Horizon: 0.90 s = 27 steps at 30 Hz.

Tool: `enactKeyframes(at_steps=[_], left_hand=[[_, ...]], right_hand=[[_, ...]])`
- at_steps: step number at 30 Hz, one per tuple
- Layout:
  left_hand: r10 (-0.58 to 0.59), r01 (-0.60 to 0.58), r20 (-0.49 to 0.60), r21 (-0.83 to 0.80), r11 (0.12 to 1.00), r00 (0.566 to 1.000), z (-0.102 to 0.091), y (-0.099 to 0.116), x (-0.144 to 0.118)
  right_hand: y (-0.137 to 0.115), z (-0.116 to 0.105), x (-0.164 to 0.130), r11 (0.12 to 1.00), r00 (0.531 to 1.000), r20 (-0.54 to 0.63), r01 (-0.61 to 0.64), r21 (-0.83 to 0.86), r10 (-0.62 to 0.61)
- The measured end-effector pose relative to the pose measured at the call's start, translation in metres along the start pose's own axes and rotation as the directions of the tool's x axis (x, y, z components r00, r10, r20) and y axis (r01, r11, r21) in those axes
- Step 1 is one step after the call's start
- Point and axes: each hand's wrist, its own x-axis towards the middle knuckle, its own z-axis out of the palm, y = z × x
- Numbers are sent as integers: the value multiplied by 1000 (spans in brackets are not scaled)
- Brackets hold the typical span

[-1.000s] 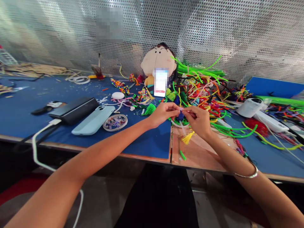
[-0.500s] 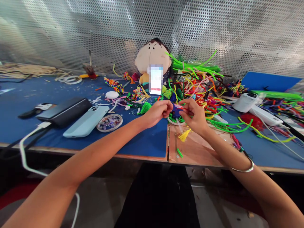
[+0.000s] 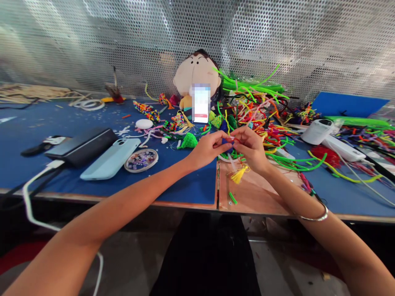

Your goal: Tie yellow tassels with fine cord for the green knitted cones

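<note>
My left hand (image 3: pixel 210 149) and my right hand (image 3: pixel 250 148) meet fingertip to fingertip above the table's front edge. Both pinch a small red pipe cleaner piece (image 3: pixel 232 140) between them, with a dark blue bit just below it. A yellow tassel (image 3: pixel 239 175) hangs under my right hand over the bare wooden panel (image 3: pixel 256 193). A silver bangle (image 3: pixel 313 216) circles my right wrist.
A heap of coloured pipe cleaners (image 3: pixel 262 119) lies behind my hands. A plush doll (image 3: pixel 197 78) props a lit phone (image 3: pixel 200 103). At left lie a light blue phone (image 3: pixel 109 158), a black power bank (image 3: pixel 80 146) and a round bead dish (image 3: pixel 141 159). A white device (image 3: pixel 319 131) sits right.
My hands have drawn closer together, fingertips now touching around the red piece. The view has shifted slightly, so the table things sit a little further left and up.
</note>
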Motion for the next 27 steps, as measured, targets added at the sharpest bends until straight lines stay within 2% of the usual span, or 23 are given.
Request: enactKeyframes(at_steps=[3,8,16,22,27], left_hand=[[15,-15,-12,38,999,1000,-1,0,1],[-15,16,-18,82,996,1000,-3,4,0],[-24,25,-6,109,994,1000,-3,6,0],[-10,7,19,131,991,1000,-5,6,0],[7,-8,8,152,988,1000,-6,7,-1]], right_hand=[[-1,1,1,999,1000,5,-28,-44,29],[2,2,3,972,999,-43,-21,-232,12],[3,1,2,873,997,29,72,-482,-66],[-1,1,2,852,995,66,94,-516,-69],[1,-1,2,857,997,47,79,-510,-64]])
